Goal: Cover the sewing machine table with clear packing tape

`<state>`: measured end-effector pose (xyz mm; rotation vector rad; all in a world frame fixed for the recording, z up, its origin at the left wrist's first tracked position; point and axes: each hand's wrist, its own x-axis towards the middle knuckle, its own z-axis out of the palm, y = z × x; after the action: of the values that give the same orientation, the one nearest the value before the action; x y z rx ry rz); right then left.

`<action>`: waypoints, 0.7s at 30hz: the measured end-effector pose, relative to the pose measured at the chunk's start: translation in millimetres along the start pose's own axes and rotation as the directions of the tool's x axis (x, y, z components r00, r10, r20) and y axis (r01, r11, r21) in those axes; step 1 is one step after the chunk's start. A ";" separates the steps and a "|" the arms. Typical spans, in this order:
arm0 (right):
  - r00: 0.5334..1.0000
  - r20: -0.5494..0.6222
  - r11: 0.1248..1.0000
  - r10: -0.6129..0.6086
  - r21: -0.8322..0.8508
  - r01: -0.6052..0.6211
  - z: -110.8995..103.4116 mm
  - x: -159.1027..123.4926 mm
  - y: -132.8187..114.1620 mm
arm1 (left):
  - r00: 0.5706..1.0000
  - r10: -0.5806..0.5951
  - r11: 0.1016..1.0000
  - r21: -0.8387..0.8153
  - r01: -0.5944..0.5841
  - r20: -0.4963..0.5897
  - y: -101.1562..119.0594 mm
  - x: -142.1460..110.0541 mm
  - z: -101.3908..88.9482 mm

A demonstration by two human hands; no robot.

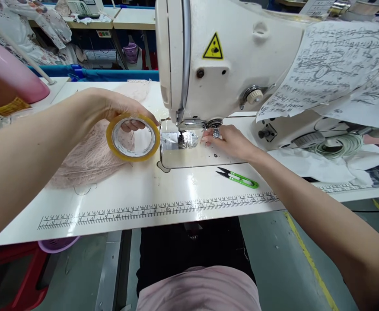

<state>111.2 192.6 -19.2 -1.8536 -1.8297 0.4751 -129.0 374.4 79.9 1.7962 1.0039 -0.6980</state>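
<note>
A roll of yellow tape hangs on my left hand, whose fingers curl through and behind the ring, just left of the sewing machine's needle plate. My right hand is at the right side of the presser foot, under the machine head. Its fingertips are drawn together close to the small thread tension spring; what they hold, if anything, is too small to make out. Pale pink lace fabric lies bunched on the table beneath and beside my left forearm.
Green thread snips lie in front of the machine bed, above a printed ruler strip. Handwritten sheets hang on the machine's right. A coiled pale green band and white cloth are at right; a pink thread cone stands left.
</note>
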 end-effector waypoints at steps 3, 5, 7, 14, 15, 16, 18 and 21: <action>0.998 -0.054 0.999 -0.044 -0.030 0.043 0.0 -16.0 -1.8 | 1.000 -0.010 1.000 -0.019 0.010 -0.005 -4.0 2.1 0.4; 0.987 -0.109 0.993 -0.115 -0.050 0.110 3.1 -25.4 -2.0 | 1.000 -0.024 1.000 -0.008 0.024 -0.009 -6.7 4.8 0.3; 0.965 -0.160 0.975 -0.209 -0.110 0.193 7.0 -32.0 -1.3 | 0.999 -0.028 0.999 0.025 0.029 -0.020 -8.6 6.7 0.2; 0.911 -0.128 0.901 -0.393 -0.250 0.353 8.6 -39.9 -4.3 | 0.996 0.030 0.998 0.063 -0.025 -0.088 -7.6 -3.3 8.1; 0.914 -0.117 0.903 -0.389 -0.243 0.354 7.3 -40.7 -4.5 | 0.995 0.030 0.998 0.063 -0.024 -0.097 -7.0 -4.8 9.4; 0.916 -0.108 0.906 -0.387 -0.232 0.355 5.9 -41.4 -4.2 | 0.994 0.020 0.998 0.064 -0.013 -0.104 -6.4 -5.7 10.2; 0.920 -0.107 0.913 -0.377 -0.213 0.349 2.8 -42.1 -2.1 | 0.994 -0.002 0.998 0.068 0.010 -0.113 -5.5 -6.1 10.9; 0.934 -0.121 0.927 -0.336 -0.219 0.305 -1.8 -38.1 2.9 | 0.992 0.008 0.996 0.086 0.003 -0.125 -5.1 -4.7 10.1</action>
<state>113.1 154.6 -22.9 -1.6092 -2.0789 0.0290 -136.2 364.8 77.3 1.9353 1.0687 -0.6416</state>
